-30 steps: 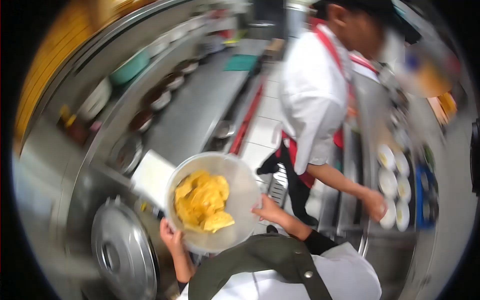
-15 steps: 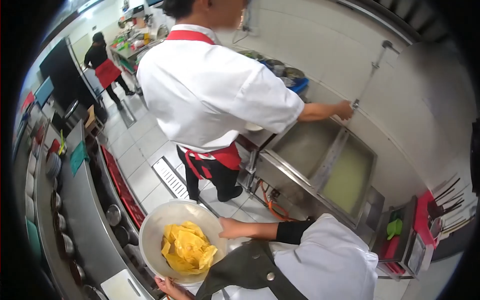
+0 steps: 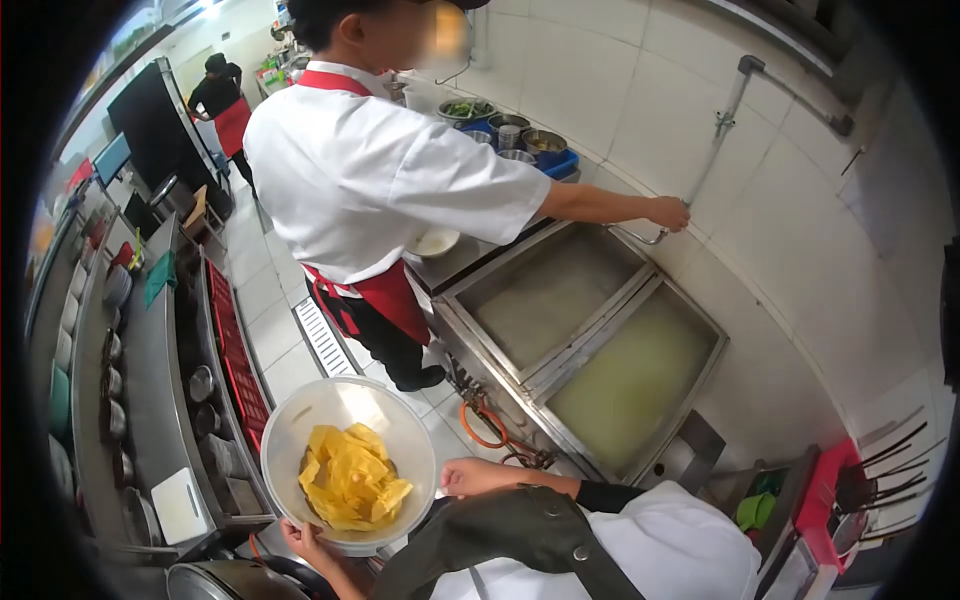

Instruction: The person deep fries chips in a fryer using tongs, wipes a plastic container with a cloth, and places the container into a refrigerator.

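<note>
A white plastic bucket (image 3: 412,440) is held low in front of my body, with a crumpled yellow plastic sheet or bag (image 3: 355,478) inside. My left hand (image 3: 305,545) grips the bucket's near left edge, its fingers curled and partly hidden below the rim. On the opposite side, my right hand (image 3: 467,477) is closed at the right rim. What lies under the yellow material cannot be seen.
A co-worker (image 3: 390,170) in white reaches toward a wall tap (image 3: 640,237) above two liquid-filled vats (image 3: 530,385). A steel counter (image 3: 150,400) with bowls runs along the left. A lidded pot (image 3: 240,580) stands at bottom left; an orange hose (image 3: 480,425) hangs below the vats.
My view has shifted, showing more of the vats and wall. The bucket sits slightly further left and higher in view, still in both hands. The co-worker's arm still reaches toward the tap.
</note>
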`<action>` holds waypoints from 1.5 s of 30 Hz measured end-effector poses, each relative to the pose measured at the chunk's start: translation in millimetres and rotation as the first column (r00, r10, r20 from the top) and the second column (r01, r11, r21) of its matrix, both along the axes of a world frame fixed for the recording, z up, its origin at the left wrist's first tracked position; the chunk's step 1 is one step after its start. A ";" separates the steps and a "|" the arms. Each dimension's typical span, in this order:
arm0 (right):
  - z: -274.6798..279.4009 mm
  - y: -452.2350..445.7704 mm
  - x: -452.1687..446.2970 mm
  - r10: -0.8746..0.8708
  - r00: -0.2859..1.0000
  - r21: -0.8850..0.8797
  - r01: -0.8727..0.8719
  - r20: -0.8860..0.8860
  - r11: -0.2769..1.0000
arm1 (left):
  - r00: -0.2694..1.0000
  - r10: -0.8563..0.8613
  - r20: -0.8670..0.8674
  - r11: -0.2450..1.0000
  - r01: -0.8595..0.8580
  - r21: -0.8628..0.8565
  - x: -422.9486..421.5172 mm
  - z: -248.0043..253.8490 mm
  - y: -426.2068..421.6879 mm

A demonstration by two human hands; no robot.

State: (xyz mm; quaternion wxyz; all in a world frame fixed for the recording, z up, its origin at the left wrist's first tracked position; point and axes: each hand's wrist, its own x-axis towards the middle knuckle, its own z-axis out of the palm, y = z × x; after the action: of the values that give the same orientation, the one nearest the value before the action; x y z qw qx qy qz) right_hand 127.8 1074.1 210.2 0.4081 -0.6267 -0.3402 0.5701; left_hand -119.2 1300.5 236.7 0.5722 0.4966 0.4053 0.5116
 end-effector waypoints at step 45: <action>122.9 -307.8 -83.0 0.539 0.751 0.800 -0.024 -0.381 0.600 | 0.609 0.689 0.392 0.637 -0.768 0.073 -104.7 128.8 -693.5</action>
State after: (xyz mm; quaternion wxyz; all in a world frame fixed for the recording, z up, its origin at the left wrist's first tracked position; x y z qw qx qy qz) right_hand 44.8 766.2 333.1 0.6121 -0.1223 -0.5003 0.6001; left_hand -223.9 607.0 365.4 0.3081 0.2579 0.4085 0.8196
